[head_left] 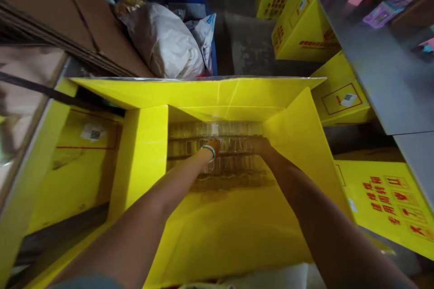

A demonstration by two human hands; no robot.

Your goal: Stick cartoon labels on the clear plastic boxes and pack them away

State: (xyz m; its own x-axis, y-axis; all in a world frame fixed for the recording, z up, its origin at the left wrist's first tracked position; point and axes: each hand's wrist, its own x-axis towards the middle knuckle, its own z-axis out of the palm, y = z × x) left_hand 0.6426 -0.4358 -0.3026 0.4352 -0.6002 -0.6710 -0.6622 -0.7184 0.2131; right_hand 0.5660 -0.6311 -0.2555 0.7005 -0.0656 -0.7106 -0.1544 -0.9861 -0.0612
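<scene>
Both arms reach down into a deep yellow box [244,230] with its flaps folded outward. At the bottom lie rows of clear plastic pieces [233,165], which look like moulded trays or packs set side by side. My left hand [214,145], with a pale bracelet at the wrist, touches the middle of these rows. Toward their right end, near the box's right wall, is my right hand [260,144]. The fingers of both hands are dim and blurred, so whether they grip a piece cannot be made out.
A grey table [383,67] with purple and pink plastic parts [386,11] runs along the right. Yellow printed boxes [389,203] stand under and beside it. Flattened brown cardboard [77,13] leans at left. Beyond the box, a large white sack [166,38] sits in a blue bin [213,49].
</scene>
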